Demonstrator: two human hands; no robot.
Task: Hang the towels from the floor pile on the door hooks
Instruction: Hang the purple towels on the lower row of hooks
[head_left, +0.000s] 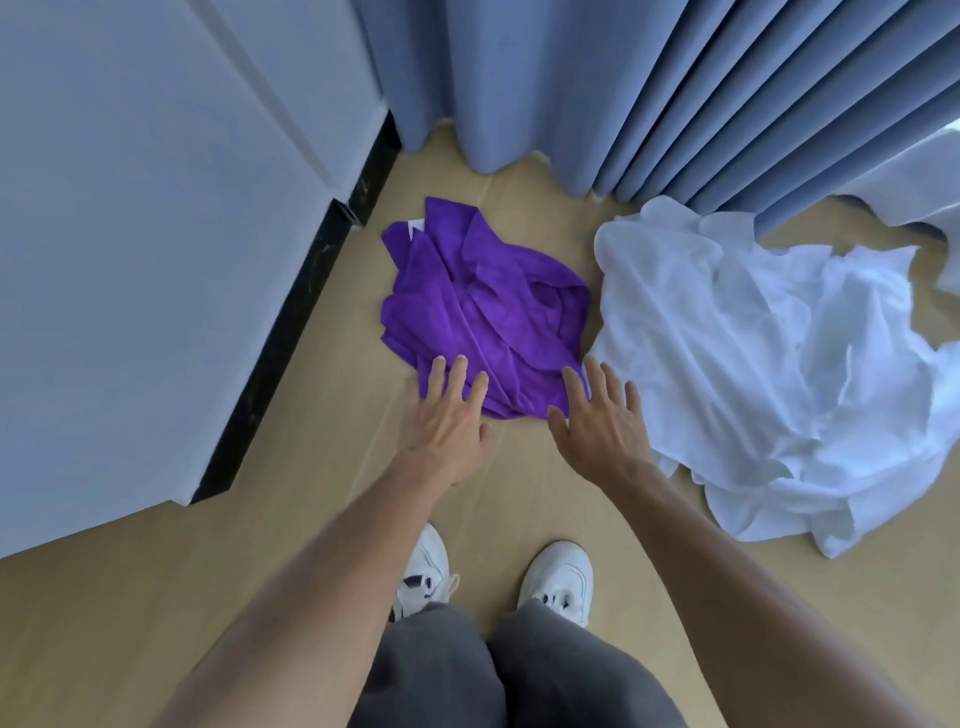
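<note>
A pale panelled door (156, 208) fills the left of the view and pleated blue curtains (649, 88) hang across the top, their hems brushing a light wood floor (130, 597) — no hooks are in sight from this downward angle. Two towels lie crumpled on the boards, touching or nearly so: a big white towel (769, 364) sprawled at the right by the curtain hem, and a smaller purple towel (483, 306) bunched between it and the door. A person in grey trousers and two white shoes (558, 579) bends over them, both bare arms stretched down. The left hand (447, 415) and the right hand (602, 421) are spread wide and empty, fingers splayed over the purple towel's near edge (whether the tips already press the cloth cannot be told). The placing of the hands, one at each near corner, suggests a two-handed pick-up of the purple towel first — the hanging itself has not begun for either towel seen here.
</note>
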